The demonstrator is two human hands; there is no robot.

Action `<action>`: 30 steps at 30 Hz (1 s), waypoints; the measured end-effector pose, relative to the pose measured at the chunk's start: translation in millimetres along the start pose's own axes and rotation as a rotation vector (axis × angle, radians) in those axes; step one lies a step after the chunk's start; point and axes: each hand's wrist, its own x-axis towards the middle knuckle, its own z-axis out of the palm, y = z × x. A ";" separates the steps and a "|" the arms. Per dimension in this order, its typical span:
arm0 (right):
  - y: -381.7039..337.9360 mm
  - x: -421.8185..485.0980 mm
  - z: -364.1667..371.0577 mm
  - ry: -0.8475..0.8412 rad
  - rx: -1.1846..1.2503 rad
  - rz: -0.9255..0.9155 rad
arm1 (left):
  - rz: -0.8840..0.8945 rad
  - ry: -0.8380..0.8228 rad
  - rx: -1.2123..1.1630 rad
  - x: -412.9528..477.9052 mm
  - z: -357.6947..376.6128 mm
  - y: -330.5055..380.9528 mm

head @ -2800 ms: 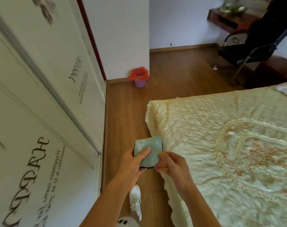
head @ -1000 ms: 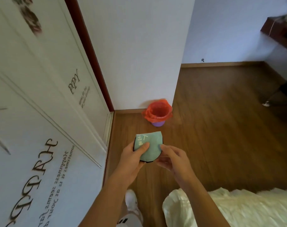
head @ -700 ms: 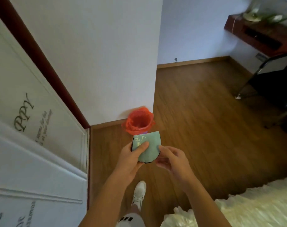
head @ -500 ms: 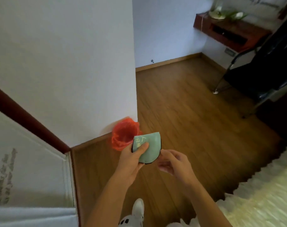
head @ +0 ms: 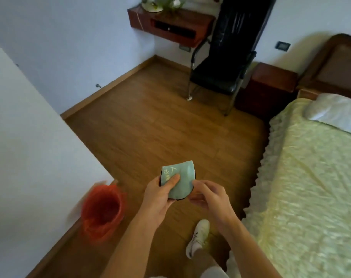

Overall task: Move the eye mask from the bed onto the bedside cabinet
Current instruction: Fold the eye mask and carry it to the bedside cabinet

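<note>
The folded mint-green fabric eye mask [head: 179,181], black-edged and printed with pale characters, is held above the wooden floor [head: 150,127], just off the side edge of the pale-yellow quilted bed [head: 311,177]. The left hand [head: 160,194] grip clamps it, thumb across the print; the right hand [head: 208,197] grip pinches its lower right edge. The dark red-brown wooden bedside cabinet [head: 270,81] stands well apart, at the bed's head corner.

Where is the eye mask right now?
In the head view, lower middle, the left hand holds the eye mask over the floor, between the orange bin and the bed.
</note>
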 end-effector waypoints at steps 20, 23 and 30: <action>-163.2 274.4 -224.2 0.295 0.172 -0.123 | -0.034 -0.276 0.243 288.6 307.5 129.1; -177.7 314.5 -248.0 0.314 0.178 -0.110 | -0.056 -0.279 0.253 331.2 340.4 141.4; -216.0 432.3 -301.3 0.365 0.186 -0.070 | -0.115 -0.320 0.275 458.1 411.5 171.2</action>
